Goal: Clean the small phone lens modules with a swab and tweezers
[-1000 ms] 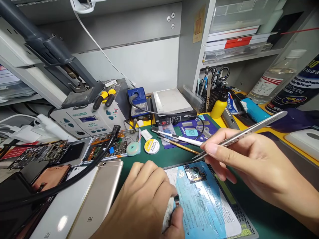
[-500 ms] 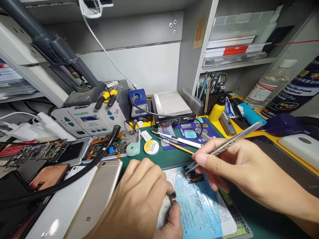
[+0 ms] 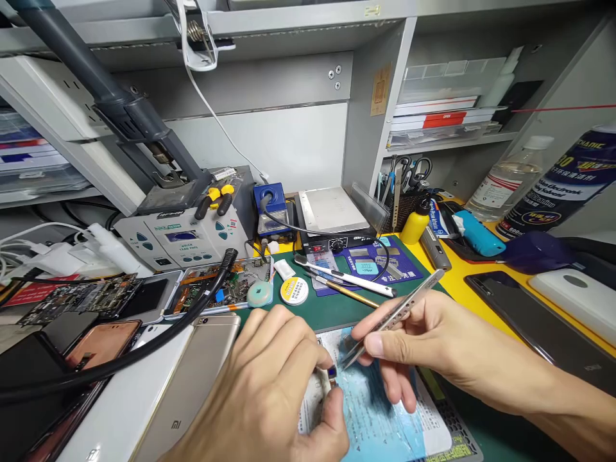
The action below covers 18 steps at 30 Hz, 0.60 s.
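My left hand (image 3: 274, 378) is closed, pinching a small electronic part (image 3: 332, 373) with a dark blue face and a coppery edge between thumb and forefinger. Metal tweezers (image 3: 404, 308) lie in the grip of my right hand (image 3: 428, 350), pointing down and left. Their slightly parted tips are just right of the small part, apparently with nothing between them. Both hands are over a blue and white printed sheet (image 3: 370, 417). A whitish patch below the left fingers is mostly covered. The dark module seen on the sheet earlier is hidden behind my right hand.
Several phones, including a gold one (image 3: 192, 385), lie at left under a black hose (image 3: 144, 353). Behind are a tray of circuit parts (image 3: 240, 276), a rework station (image 3: 192, 237) and a toothbrush (image 3: 346, 276). A dark phone (image 3: 543, 327) and yellow bottle (image 3: 414, 224) stand right.
My right hand has brought the tweezers left and down, from the dark module to beside the small part. My left hand keeps its pinch. The camera view has tilted up slightly.
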Tool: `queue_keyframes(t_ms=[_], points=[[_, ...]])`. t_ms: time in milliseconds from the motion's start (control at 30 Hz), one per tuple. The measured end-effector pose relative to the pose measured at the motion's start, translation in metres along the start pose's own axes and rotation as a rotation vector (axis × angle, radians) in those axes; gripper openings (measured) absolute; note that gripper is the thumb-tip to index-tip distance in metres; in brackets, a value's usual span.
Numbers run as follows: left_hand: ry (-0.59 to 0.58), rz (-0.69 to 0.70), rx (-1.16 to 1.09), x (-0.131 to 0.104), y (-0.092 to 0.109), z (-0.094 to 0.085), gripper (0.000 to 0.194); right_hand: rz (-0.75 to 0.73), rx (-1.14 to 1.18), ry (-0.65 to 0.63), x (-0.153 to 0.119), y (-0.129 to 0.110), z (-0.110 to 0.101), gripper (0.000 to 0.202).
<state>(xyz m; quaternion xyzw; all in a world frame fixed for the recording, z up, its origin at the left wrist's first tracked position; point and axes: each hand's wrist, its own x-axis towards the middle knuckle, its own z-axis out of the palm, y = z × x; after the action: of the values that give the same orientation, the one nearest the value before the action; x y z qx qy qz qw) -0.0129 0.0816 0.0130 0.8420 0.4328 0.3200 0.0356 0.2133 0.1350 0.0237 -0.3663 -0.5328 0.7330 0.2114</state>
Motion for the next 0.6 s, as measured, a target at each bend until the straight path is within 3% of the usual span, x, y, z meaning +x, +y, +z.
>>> queue_keyframes(t_ms=[233,367,500,600], points=[[0.097,0.063,-0.02,-0.0037,-0.007,0.0074,0.008,-0.004,0.063,-0.006,0.0044,0.0034,0.0031,0.024],[0.029,0.016,-0.023,-0.0055,-0.0058,0.0072,0.008,0.003,0.093,-0.011,0.004,0.0048,0.003,0.024],[0.102,0.062,-0.019,-0.0034,-0.0028,0.0062,0.008,0.013,0.103,-0.005,0.004,0.005,0.0043,0.023],[0.035,0.027,-0.011,-0.0025,-0.001,0.0044,0.007,0.017,0.104,-0.011,0.0043,0.0057,0.0052,0.025]])
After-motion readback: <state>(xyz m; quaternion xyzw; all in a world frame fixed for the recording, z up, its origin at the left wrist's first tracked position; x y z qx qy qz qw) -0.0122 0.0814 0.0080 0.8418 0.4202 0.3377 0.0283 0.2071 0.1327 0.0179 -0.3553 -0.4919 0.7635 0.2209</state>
